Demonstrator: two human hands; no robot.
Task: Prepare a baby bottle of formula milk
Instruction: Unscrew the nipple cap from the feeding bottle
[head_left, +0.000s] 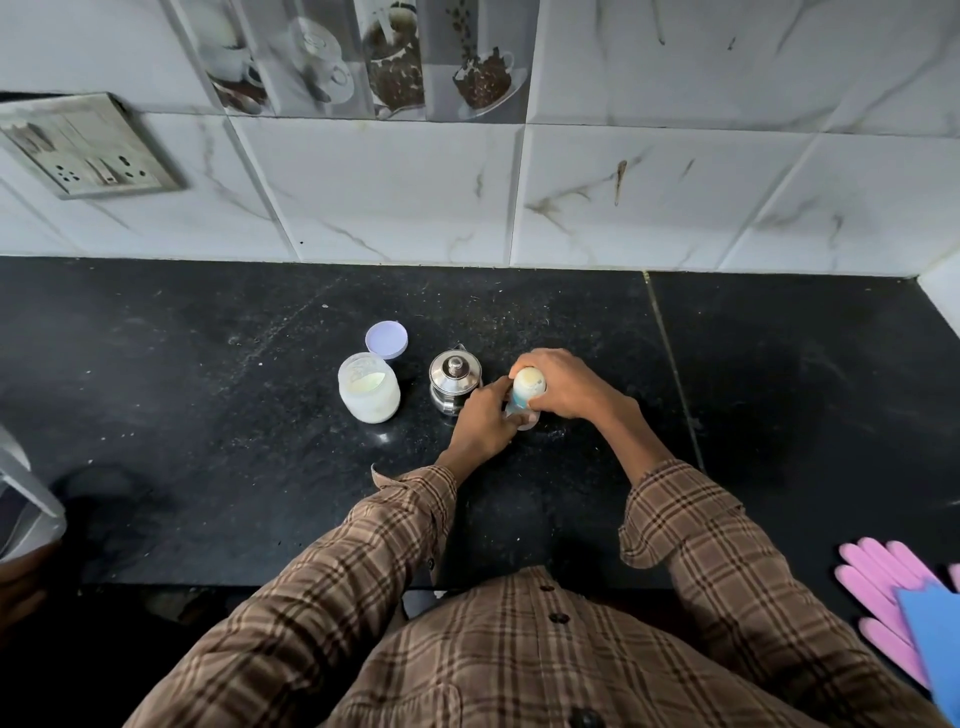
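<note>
We stand the small pale baby bottle with blue print (524, 397) upright on the black stone counter (260, 467), right of centre, and both our hands meet on it. Our left hand (485, 421) curls round its lower body from the left, near side, while our right hand (563, 382) wraps over the upper part from the right, fingers reaching round behind the rounded pale top. So the bottle sits between the two grips, its base on or just above the counter; the base is partly hidden by the left fingers, so we cannot tell whether it touches.

We judge this split hold suits a twist: the lower hand steadies the body and the upper hand turns the top, either closing or opening it. Which one we cannot tell from here.

The rest is set within easy reach to the left. The small polished steel pot with a knobbed lid (454, 382) stands just beside the left hand, lid on. Further left is the frosted plastic jar of pale powder (369, 389), open, with its round lilac lid (386, 340) lying just behind it, inner face up. Leaving that jar uncapped suggests the powder step is recent or unfinished.

At the near right edge lie pink rubber gloves (878, 597), well apart from the work.
</note>
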